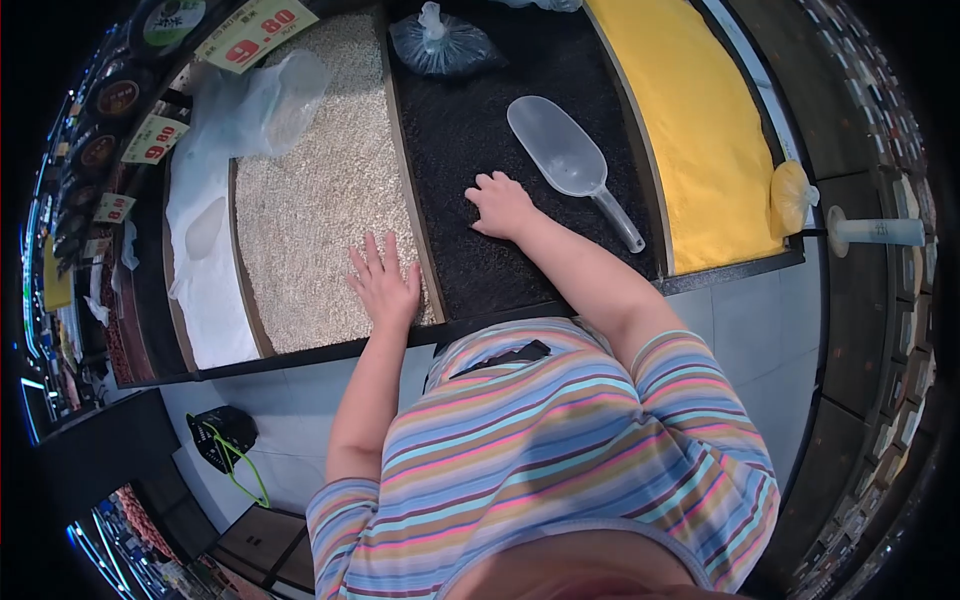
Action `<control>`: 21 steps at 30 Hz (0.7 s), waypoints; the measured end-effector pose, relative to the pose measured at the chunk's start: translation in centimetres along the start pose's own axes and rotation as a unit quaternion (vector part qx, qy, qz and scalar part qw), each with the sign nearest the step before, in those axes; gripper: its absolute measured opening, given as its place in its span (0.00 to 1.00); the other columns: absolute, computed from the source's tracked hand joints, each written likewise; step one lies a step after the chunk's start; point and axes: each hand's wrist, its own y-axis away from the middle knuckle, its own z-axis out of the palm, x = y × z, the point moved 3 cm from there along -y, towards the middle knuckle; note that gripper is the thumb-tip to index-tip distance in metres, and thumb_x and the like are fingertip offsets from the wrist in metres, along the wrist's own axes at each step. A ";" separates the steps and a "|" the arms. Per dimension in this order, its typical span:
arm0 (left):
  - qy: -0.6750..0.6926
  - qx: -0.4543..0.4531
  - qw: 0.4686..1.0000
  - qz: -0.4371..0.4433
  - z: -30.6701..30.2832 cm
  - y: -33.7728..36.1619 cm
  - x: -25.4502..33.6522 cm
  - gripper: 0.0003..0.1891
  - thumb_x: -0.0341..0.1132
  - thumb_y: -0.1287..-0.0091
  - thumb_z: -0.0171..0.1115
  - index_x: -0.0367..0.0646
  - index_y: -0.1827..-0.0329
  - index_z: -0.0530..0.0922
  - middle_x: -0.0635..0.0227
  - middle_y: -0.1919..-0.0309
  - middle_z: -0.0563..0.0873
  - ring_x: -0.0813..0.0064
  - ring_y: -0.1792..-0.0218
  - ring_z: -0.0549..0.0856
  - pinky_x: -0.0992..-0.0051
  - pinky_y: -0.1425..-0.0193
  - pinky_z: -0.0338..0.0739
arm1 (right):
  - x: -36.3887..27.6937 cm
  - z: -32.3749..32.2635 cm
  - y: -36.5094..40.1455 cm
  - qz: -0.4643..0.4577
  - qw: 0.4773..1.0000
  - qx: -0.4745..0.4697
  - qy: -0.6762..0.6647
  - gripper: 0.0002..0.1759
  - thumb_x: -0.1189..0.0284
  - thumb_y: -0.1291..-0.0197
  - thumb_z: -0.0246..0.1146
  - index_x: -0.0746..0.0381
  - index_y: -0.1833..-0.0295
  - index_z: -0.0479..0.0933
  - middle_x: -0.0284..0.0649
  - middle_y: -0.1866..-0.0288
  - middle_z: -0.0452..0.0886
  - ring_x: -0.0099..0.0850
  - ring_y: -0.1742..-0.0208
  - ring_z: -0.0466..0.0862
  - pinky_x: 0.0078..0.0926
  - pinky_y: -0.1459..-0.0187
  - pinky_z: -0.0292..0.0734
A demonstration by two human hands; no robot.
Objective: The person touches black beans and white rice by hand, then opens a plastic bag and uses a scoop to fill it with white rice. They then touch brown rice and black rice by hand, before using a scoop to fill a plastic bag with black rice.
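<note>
My left hand lies on the pale grain, palm down with its fingers spread. Over the black grain in the bin beside it, my right hand rests with its fingers slightly bent and apart, holding nothing. A clear plastic scoop lies on the black grain just beyond and right of my right hand, its handle pointing toward me. A wooden divider runs between the two bins. Farther back on the black grain sits a tied plastic bag of dark contents.
Yellow grain fills the right bin, with a tied yellow bag at its edge. White powder or grain and a crumpled plastic bag are at left. Price cards stand behind. A black basket sits on the floor.
</note>
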 end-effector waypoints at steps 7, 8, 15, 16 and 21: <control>0.013 -0.004 1.000 0.004 -0.5 -0.1 0.2 0.35 0.48 0.35 0.57 0.57 0.24 0.58 0.57 0.23 0.52 0.40 0.25 0.46 0.31 0.31 0.46 | 2.7 -0.1 -5.4 0.119 0.992 0.016 -0.037 0.26 0.58 0.50 0.69 0.63 0.49 0.81 0.49 0.46 0.81 0.44 0.42 0.78 0.41 0.42 0.76; 0.015 -0.005 1.000 0.003 -0.6 -0.1 0.2 0.35 0.48 0.35 0.57 0.57 0.24 0.58 0.57 0.23 0.53 0.40 0.25 0.46 0.31 0.31 0.46 | 3.3 -0.2 -6.0 0.143 0.988 -0.018 -0.052 0.25 0.57 0.49 0.68 0.63 0.51 0.82 0.50 0.46 0.81 0.45 0.41 0.79 0.41 0.42 0.76; 0.011 -0.007 1.000 0.007 -0.4 -0.2 0.1 0.35 0.49 0.35 0.57 0.56 0.24 0.59 0.56 0.23 0.53 0.39 0.25 0.46 0.31 0.32 0.46 | 5.8 0.4 -10.2 0.170 0.984 -0.044 -0.020 0.24 0.59 0.46 0.60 0.68 0.52 0.81 0.56 0.49 0.81 0.48 0.44 0.81 0.41 0.42 0.76; 0.009 -0.008 1.000 0.006 -0.3 -0.2 0.1 0.35 0.49 0.35 0.57 0.56 0.24 0.59 0.56 0.24 0.53 0.39 0.25 0.46 0.31 0.32 0.46 | 6.0 0.1 -10.4 0.176 0.983 -0.046 -0.040 0.23 0.62 0.46 0.57 0.68 0.51 0.81 0.56 0.47 0.81 0.48 0.43 0.80 0.41 0.41 0.75; -0.002 -0.021 1.000 0.007 -0.4 -0.4 0.0 0.35 0.50 0.35 0.57 0.56 0.24 0.58 0.56 0.23 0.52 0.39 0.25 0.46 0.31 0.31 0.45 | 6.3 -0.4 -11.4 0.242 0.963 -0.081 -0.090 0.23 0.68 0.41 0.51 0.67 0.45 0.79 0.53 0.40 0.77 0.48 0.38 0.77 0.43 0.38 0.72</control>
